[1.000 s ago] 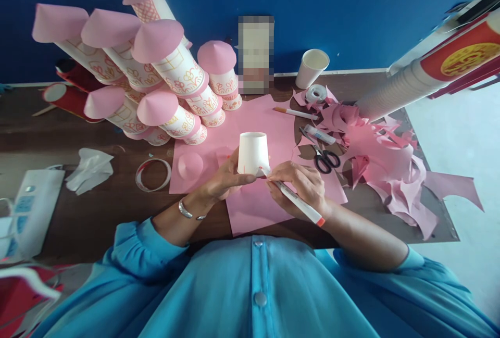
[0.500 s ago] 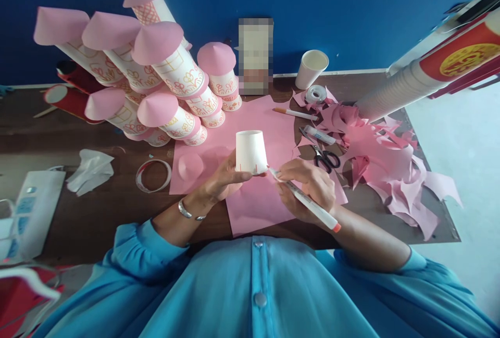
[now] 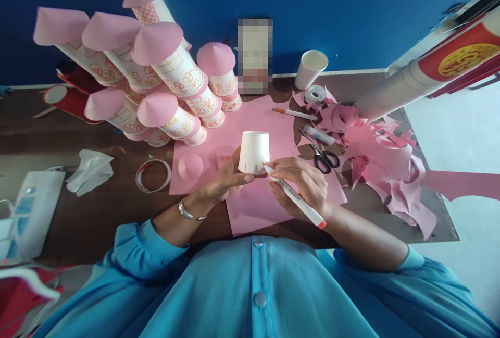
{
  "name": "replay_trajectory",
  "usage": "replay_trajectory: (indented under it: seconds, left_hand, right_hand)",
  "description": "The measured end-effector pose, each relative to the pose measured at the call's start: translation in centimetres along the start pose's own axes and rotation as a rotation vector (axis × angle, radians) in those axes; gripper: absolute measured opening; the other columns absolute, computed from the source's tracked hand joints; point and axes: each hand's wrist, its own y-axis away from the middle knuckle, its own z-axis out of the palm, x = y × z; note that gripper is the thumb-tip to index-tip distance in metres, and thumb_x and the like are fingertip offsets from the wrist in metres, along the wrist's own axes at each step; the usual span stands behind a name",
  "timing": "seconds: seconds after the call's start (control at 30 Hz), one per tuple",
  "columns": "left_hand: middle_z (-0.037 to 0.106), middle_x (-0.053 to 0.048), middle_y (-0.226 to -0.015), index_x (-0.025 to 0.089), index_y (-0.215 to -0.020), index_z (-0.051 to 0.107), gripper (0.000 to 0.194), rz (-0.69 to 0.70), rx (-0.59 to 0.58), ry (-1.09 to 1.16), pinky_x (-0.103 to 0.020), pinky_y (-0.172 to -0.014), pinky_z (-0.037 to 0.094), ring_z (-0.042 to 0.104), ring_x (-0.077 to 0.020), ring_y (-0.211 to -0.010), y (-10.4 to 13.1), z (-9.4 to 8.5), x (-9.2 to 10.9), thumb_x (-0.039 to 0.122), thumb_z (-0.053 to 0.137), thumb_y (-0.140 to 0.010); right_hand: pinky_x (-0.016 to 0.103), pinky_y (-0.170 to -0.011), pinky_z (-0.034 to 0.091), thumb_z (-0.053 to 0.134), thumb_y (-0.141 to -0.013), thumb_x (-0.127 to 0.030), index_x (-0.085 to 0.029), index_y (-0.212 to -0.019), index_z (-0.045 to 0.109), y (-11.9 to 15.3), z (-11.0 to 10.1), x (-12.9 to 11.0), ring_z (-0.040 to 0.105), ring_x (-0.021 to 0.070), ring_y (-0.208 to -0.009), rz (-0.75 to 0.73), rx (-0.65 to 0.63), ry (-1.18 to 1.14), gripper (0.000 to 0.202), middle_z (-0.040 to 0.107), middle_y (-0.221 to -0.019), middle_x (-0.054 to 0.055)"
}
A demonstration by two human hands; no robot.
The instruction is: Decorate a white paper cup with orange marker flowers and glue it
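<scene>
My left hand point(image 3: 228, 177) holds a white paper cup point(image 3: 254, 151) upside down by its lower part, above pink paper point(image 3: 260, 208). Small orange strokes show near the cup's rim. In my right hand point(image 3: 302, 184) is a white marker point(image 3: 299, 200) with a red-orange end, its tip touching the cup's lower right side. At the back left stand several white cup towers point(image 3: 179, 71) with pink cone tops and orange and yellow drawings.
Right of my hands lie black scissors point(image 3: 326, 160), a glue tube point(image 3: 319, 135), another marker point(image 3: 296, 114) and pink scraps point(image 3: 390, 161). Tape rolls point(image 3: 153, 175), a spare cup point(image 3: 311, 70), stacked cups point(image 3: 398, 90) and a power strip point(image 3: 41, 213) surround the paper.
The cup has shifted slightly right and looks turned in my left hand. My right hand and the marker have moved a little left, tip now on the cup. A pink strip extends farther at the right edge.
</scene>
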Motion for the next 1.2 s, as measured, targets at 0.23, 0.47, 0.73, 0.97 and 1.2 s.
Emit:
replay_trajectory:
  seconds: [0.23,0.47,0.73,0.97,1.2]
  left_hand:
    - [0.078,-0.004,-0.102,0.025,-0.134,0.062,0.061,0.019,0.092,0.030,-0.035,-0.088,0.057,0.076,-0.0221,-0.092,-0.2,-0.2,-0.2,0.029,0.085,-0.078]
    - [0.077,-0.002,-0.095,0.025,-0.130,0.066,0.058,-0.011,0.075,-0.017,-0.032,-0.086,0.054,0.073,-0.0199,-0.092,0.0,-0.6,-0.4,0.023,0.086,-0.076]
    - [0.076,-0.002,-0.095,0.025,-0.131,0.066,0.058,-0.026,0.071,-0.033,-0.033,-0.086,0.054,0.072,-0.0225,-0.096,0.0,-0.5,-0.3,0.025,0.085,-0.076]
    - [0.080,-0.009,-0.107,0.020,-0.144,0.058,0.076,-0.069,0.055,0.143,-0.045,-0.092,0.056,0.076,-0.0283,-0.092,-0.1,0.3,0.8,0.038,0.078,-0.074]
    - [0.080,-0.006,-0.098,0.022,-0.141,0.058,0.074,-0.050,0.082,0.132,-0.042,-0.086,0.058,0.077,-0.0255,-0.085,-0.3,0.3,0.8,0.035,0.080,-0.072]
  right_hand:
    - [0.027,-0.059,0.059,0.065,-0.090,-0.010,-0.018,-0.100,0.061,0.2,-0.1,-0.5,0.070,0.0157,-0.063,-0.035,-0.004,-0.019,0.013,0.068,-0.073,0.002]
    - [0.025,-0.058,0.059,0.064,-0.090,-0.010,-0.021,-0.103,0.060,0.1,-0.2,-0.5,0.072,0.0153,-0.063,-0.039,-0.027,0.035,0.017,0.071,-0.075,0.000]
    - [0.025,-0.058,0.060,0.066,-0.090,-0.010,-0.020,-0.102,0.060,0.0,-0.1,-0.5,0.073,0.0154,-0.065,-0.053,-0.048,0.048,0.017,0.071,-0.076,0.001]
    - [0.024,-0.057,0.059,0.066,-0.093,-0.013,-0.020,-0.101,0.060,-0.1,-0.3,-0.6,0.074,0.0143,-0.066,-0.114,-0.040,0.016,0.013,0.073,-0.077,0.000]
    - [0.024,-0.058,0.060,0.066,-0.092,-0.012,-0.019,-0.103,0.059,-0.2,-0.4,-0.6,0.074,0.0143,-0.066,-0.124,-0.052,0.030,0.015,0.074,-0.078,0.002]
